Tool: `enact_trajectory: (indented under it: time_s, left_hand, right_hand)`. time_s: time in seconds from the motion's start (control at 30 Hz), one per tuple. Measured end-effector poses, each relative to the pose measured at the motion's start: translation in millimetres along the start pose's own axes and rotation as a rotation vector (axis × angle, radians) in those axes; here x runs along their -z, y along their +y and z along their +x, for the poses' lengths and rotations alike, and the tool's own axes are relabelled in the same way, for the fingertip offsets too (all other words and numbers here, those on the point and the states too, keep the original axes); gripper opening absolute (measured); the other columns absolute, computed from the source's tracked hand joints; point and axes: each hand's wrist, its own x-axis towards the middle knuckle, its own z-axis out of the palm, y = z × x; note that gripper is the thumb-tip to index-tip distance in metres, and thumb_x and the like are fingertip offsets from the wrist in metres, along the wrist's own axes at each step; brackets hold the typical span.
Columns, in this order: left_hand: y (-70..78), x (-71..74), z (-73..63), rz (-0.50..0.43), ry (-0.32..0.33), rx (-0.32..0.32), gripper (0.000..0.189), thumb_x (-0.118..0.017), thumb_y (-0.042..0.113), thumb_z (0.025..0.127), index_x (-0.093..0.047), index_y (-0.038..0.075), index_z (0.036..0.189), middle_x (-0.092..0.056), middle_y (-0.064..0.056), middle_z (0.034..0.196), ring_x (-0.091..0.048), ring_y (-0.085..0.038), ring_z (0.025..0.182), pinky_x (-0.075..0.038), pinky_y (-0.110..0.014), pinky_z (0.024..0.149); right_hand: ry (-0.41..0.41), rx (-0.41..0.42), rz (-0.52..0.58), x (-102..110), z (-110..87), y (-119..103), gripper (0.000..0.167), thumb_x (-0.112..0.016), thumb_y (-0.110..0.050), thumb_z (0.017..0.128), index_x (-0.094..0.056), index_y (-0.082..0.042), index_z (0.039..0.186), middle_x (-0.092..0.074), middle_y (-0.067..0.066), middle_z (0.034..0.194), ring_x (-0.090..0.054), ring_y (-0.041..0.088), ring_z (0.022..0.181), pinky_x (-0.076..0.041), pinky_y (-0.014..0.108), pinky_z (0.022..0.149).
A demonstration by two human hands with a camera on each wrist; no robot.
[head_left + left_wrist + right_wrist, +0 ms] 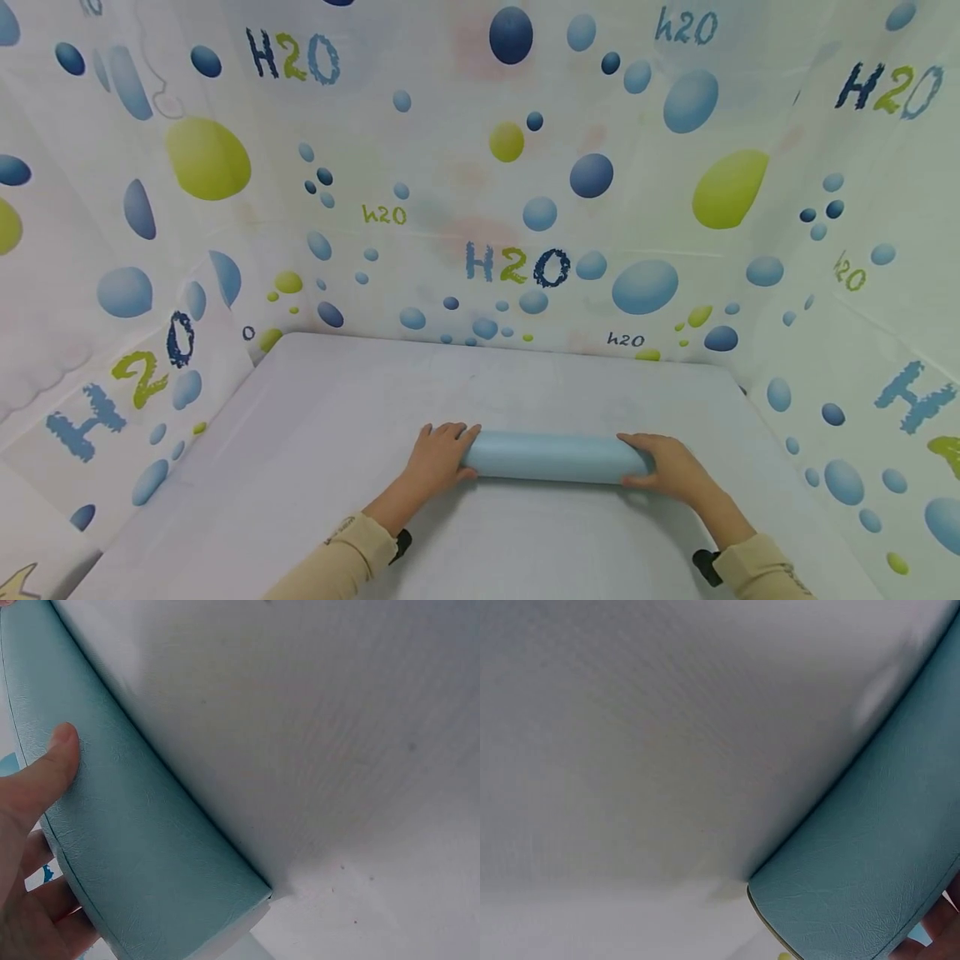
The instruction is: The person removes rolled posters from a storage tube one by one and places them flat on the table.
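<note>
A long light blue roll (pixel 555 457) with a creased, leather-like surface lies crosswise on the white table. Its left end is gripped by my left hand (pixel 438 457), thumb on the near side and fingers over the far side. At the opposite end my right hand (pixel 670 468) holds it the same way. The left wrist view shows the left thumb (pixel 60 761) lying on the blue surface, with a dark seam along one long edge. In the right wrist view, fingertips (pixel 939 922) curl round the far edge, while the right thumb is out of sight.
White cloth covers the table (pixel 337 392), whose back edge meets a curtain (pixel 450 167) printed with blue and green drops and "H2O" lettering. The same curtain (pixel 900 317) hangs along both sides. Each wrist wears a dark band below a beige sleeve (pixel 352 550).
</note>
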Motion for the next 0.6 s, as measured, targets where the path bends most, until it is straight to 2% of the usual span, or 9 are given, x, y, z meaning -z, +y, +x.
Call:
enact_trajectory:
  time_s: [0.3, 0.6]
  left_hand:
    - [1.4, 1.8, -2.3, -0.014, 0.015, -0.004, 0.068, -0.071, 0.043, 0.074, -0.051, 0.011, 0.129, -0.055, -0.010, 0.119, -0.051, -0.027, 0.111, -0.039, -0.052, 0.090]
    - [2.6, -0.3, -3.6, -0.024, 0.036, -0.004, 0.068, -0.072, 0.043, 0.073, -0.051, 0.011, 0.129, -0.056, -0.011, 0.119, -0.052, -0.027, 0.110, -0.039, -0.053, 0.089]
  right_hand:
    - [0.052, 0.032, -0.032, -2.6, -3.3, -1.2, 0.066, -0.079, -0.039, 0.066, -0.059, -0.008, 0.121, -0.060, 0.014, 0.116, -0.055, 0.035, 0.106, -0.041, 0.051, 0.090]
    - [0.034, 0.040, -0.089, 0.4, -1.2, -9.1, 0.065, -0.080, -0.035, 0.064, -0.059, -0.007, 0.119, -0.062, 0.015, 0.110, -0.057, 0.035, 0.100, -0.045, 0.049, 0.085]
